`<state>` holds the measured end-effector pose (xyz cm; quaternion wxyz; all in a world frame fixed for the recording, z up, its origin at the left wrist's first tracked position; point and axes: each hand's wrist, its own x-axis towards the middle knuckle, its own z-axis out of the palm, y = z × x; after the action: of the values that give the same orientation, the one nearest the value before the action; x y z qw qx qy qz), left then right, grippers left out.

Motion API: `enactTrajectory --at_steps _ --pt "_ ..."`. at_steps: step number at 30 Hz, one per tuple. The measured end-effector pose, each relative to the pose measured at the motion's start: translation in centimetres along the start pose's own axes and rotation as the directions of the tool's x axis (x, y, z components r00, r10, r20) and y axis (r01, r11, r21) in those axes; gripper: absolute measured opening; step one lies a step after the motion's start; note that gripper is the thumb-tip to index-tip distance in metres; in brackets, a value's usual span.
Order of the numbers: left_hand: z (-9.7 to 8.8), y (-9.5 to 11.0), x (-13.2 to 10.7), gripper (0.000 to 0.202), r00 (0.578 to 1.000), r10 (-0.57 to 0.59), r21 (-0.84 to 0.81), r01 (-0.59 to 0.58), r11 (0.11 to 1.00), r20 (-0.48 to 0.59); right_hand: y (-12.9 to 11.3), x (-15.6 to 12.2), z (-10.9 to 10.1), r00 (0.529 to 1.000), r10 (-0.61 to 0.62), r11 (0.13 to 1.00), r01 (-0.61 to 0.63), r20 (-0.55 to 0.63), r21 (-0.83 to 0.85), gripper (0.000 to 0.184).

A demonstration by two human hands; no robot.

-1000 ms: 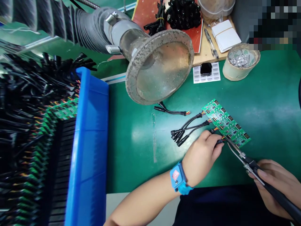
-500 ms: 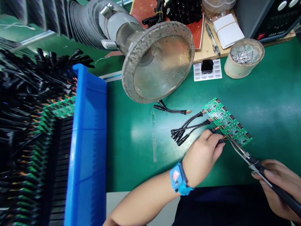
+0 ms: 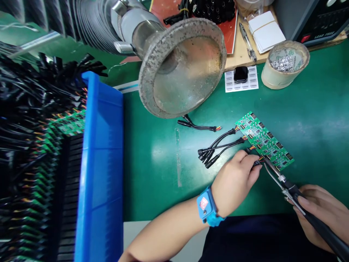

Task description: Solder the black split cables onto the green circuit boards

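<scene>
Green ESD mat (image 3: pixel 313 109) on this bench, and sitting on it near the right is a long green circuit board (image 3: pixel 263 140) with a row of seven-segment displays along one edge. My left hand (image 3: pixel 234 182) is clenched around a black cable lead (image 3: pixel 256 163), pinching it right at the board's near edge. The right hand (image 3: pixel 319 214) has a firm grip on a soldering iron (image 3: pixel 324 233), its tip down among the thin coloured wires at that edge, though I can't tell if it's actually touching. A blue wrist strap (image 3: pixel 207 207) sits on the left wrist, and its small pinkish tag is unreadable.

Two black Y-split cables (image 3: pixel 220 145) run left from the board, and another one (image 3: pixel 199 127) lies loose just past them. Far side: a sheet of labels (image 3: pixel 241 85) that seem to read "10000L", with a black watch-like gadget (image 3: pixel 240 74) on top. Beside those are a tape roll (image 3: pixel 285 63) full of crumpled foil, a pen (image 3: pixel 247 42) and rubber-banded white cards (image 3: pixel 265 31). A bench unit (image 3: pixel 319 25) far right says "LEAD FREE". A speckled metal fume hood (image 3: pixel 185 69) hangs overhead, and a blue plastic tote (image 3: pixel 102 163) stands left, beside a big pile of wired boards (image 3: pixel 62 125).
</scene>
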<state>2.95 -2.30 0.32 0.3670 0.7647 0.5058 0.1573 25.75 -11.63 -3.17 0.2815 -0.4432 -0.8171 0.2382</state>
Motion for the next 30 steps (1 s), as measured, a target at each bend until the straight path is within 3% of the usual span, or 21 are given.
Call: enactTrajectory --at_steps 8,23,30 --pt "-0.03 0.18 -0.06 0.023 1.0 -0.006 0.053 0.006 0.999 0.006 -0.02 0.15 -0.18 0.999 -0.033 0.999 0.033 0.006 0.007 0.048" --pt "0.07 0.23 -0.03 0.022 1.0 -0.011 0.086 0.011 0.996 -0.004 -0.01 0.57 -0.57 0.998 -0.059 0.998 0.06 -0.016 0.012 0.038" --pt "-0.11 0.12 0.01 0.021 1.0 0.012 0.063 -0.012 0.998 0.014 -0.3 0.46 -0.18 1.0 -0.02 1.0 0.02 0.012 0.001 0.053"
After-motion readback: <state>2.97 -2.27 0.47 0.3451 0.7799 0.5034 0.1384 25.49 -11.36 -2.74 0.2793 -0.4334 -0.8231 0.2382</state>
